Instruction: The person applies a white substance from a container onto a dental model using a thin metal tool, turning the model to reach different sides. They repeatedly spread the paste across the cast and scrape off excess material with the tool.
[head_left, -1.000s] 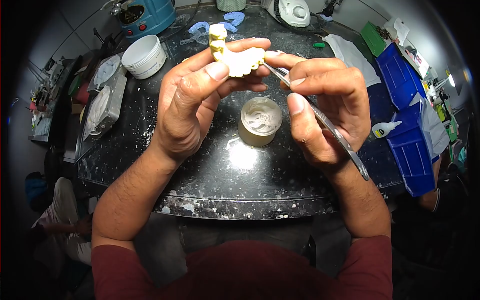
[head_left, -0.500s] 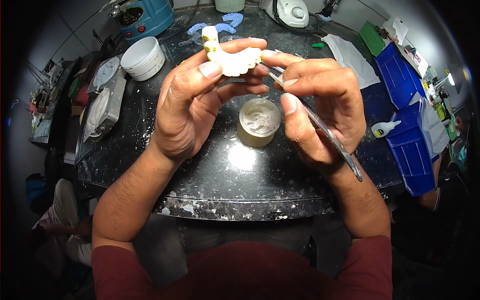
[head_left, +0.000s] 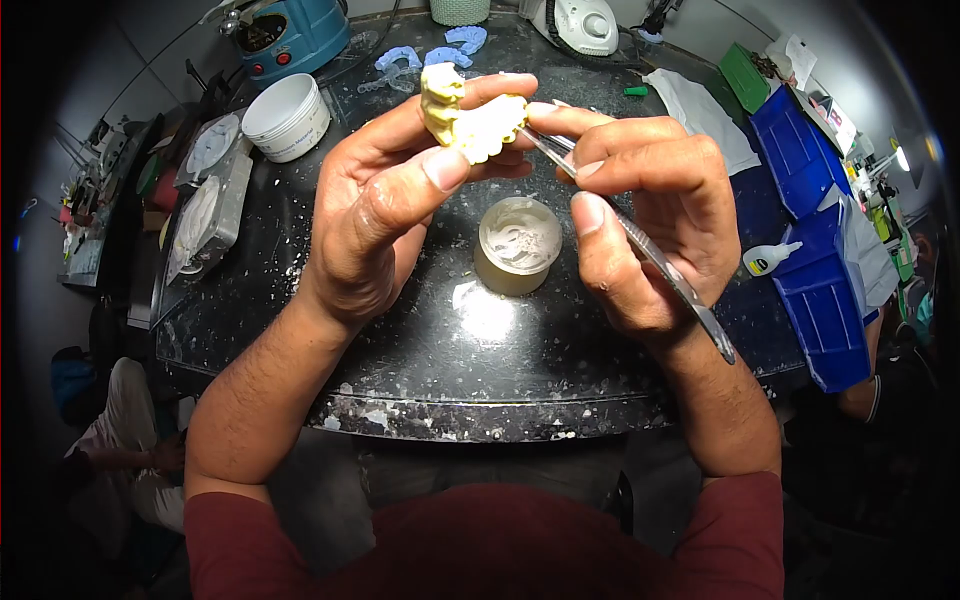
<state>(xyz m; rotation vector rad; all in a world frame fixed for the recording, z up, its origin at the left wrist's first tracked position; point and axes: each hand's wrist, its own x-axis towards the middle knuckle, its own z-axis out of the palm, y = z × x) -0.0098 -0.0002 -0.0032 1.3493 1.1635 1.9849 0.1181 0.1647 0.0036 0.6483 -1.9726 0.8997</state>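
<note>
Since half a second back I've tipped the yellow dental cast [head_left: 472, 115] upright-ish; my left hand [head_left: 385, 200] pinches it above the small cup [head_left: 517, 243], my right hand [head_left: 650, 215] gripping the metal spatula [head_left: 640, 245] against it.

Dental cast [head_left: 472, 120]: matt, chalky yellow plaster, rough. Spatula [head_left: 640, 245]: smooth bright metal. Table [head_left: 420, 340]: glossy black speckled stone, chipped along near edge. Tub [head_left: 288, 115] near far-left corner: white plastic, matt.

casts: 1 [head_left: 470, 115] | spatulas: 1 [head_left: 640, 245] | cups: 1 [head_left: 517, 245] | tubs: 1 [head_left: 288, 115]
</note>
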